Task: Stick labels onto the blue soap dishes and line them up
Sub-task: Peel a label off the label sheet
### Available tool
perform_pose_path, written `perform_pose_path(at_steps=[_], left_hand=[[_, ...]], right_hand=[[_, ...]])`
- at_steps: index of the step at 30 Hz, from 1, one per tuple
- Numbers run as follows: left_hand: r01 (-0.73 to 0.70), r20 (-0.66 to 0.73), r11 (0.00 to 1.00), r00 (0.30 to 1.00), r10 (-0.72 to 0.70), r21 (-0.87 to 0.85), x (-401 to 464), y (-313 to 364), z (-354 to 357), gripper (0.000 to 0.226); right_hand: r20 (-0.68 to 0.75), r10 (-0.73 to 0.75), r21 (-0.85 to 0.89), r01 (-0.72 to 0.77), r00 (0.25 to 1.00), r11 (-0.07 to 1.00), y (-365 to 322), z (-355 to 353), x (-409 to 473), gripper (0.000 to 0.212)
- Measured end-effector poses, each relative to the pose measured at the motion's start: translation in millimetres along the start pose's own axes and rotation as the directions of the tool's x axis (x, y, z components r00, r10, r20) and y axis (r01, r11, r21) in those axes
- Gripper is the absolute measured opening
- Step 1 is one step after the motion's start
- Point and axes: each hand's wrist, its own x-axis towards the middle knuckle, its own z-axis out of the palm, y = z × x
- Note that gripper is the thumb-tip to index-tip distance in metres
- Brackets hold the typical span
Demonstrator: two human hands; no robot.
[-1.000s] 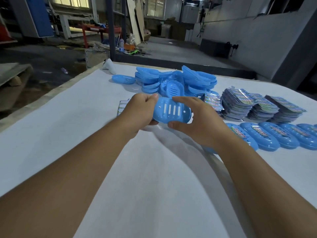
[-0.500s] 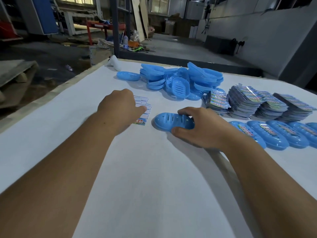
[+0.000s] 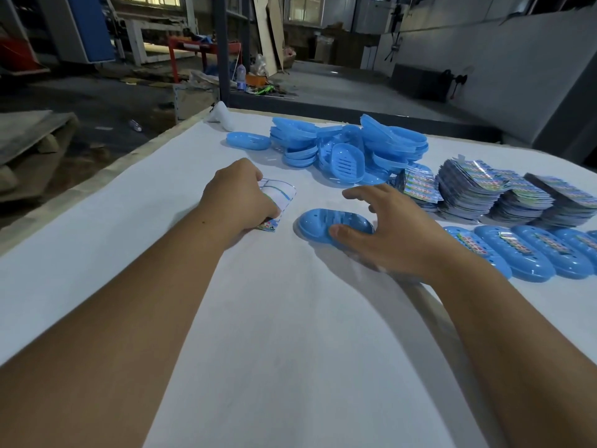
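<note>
Lying upside down on the white table (image 3: 290, 318), the unlabelled soap dish (image 3: 326, 223) sits just right of the label sheet (image 3: 279, 197). Over the dish's right end the right hand (image 3: 391, 234) hovers with fingers spread and relaxed, thumb touching the near rim. On the sheet the left hand (image 3: 240, 197) presses with curled fingers, pinching at a sticker. Beyond the dish lie the dish pile (image 3: 342, 147) and label stacks (image 3: 504, 192); to its right runs the labelled row (image 3: 529, 250).
</note>
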Motion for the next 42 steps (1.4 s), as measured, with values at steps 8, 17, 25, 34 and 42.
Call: perform_pose_path(at_steps=[8,17,25,34,42], left_hand=[[0.031,0.110,0.789,0.993,0.046,-0.613,-6.1,17.5,-2.5,0.017],[0.091,0.246,0.538,0.943,0.223,-0.838,-21.4,33.3,7.8,0.022],[-0.028,0.140,0.715,0.974,0.175,-0.699,-21.3,32.5,4.5,0.028],[-0.092,0.146,0.753,0.959,0.243,-0.652,-23.6,31.8,4.9,0.035],[-0.181,0.116,0.731,0.935,0.336,-0.658,-26.6,31.3,7.5,0.033]], right_hand=[[-0.294,0.051,0.313,0.046,0.955,0.949,-10.4,3.8,2.3,0.026],[-0.167,0.143,0.695,0.014,0.976,0.719,-24.0,0.7,2.2,0.022],[-0.212,0.262,0.674,-0.053,0.941,0.737,-16.2,0.1,5.4,0.026],[-0.245,0.287,0.630,-0.073,0.926,0.773,-11.5,3.2,9.1,0.023],[-0.259,0.181,0.483,-0.035,0.949,0.875,-13.1,3.6,6.1,0.028]])
